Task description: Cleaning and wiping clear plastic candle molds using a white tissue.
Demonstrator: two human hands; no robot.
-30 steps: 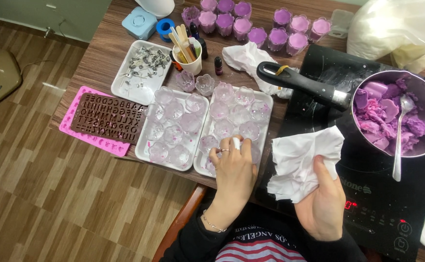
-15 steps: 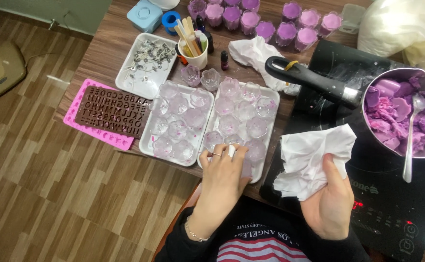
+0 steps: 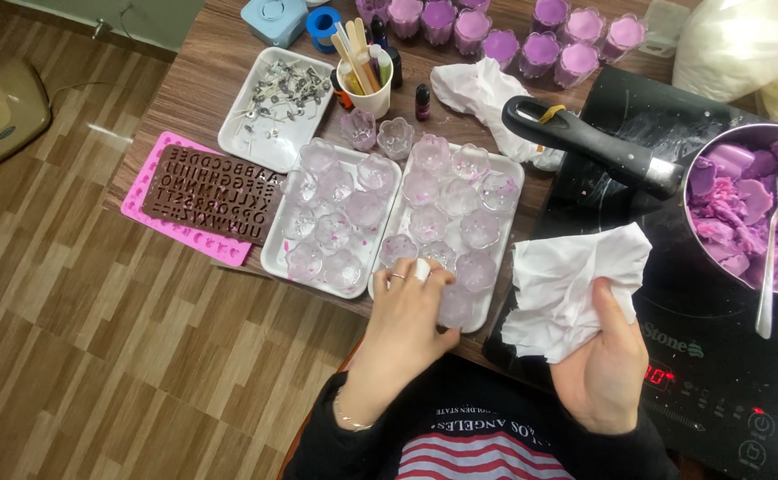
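The small glass cup (image 3: 454, 305) under the left hand (image 3: 404, 311) is mostly covered by its fingers, so its rim is hard to make out; the pan (image 3: 749, 209) of purple wax is cut off at the right edge, as is the black cooktop (image 3: 718, 356); the row of filled purple cups (image 3: 531, 31) runs out of view at the top. The cup sits at the near corner of the right white tray (image 3: 504, 267), which reaches almost to the table's front edge (image 3: 318, 298); a second tray of empty cups (image 3: 273, 258) lies touching it on the left; the pink letter mould (image 3: 144, 209) lies beyond that, close to the table's left edge; the only open room is the wooden floor (image 3: 95, 356). The left hand is curled loosely over the cup, fingertips touching it; the right hand (image 3: 602, 364) is closed around a crumpled white tissue (image 3: 571, 284), held over the cooktop's near corner.
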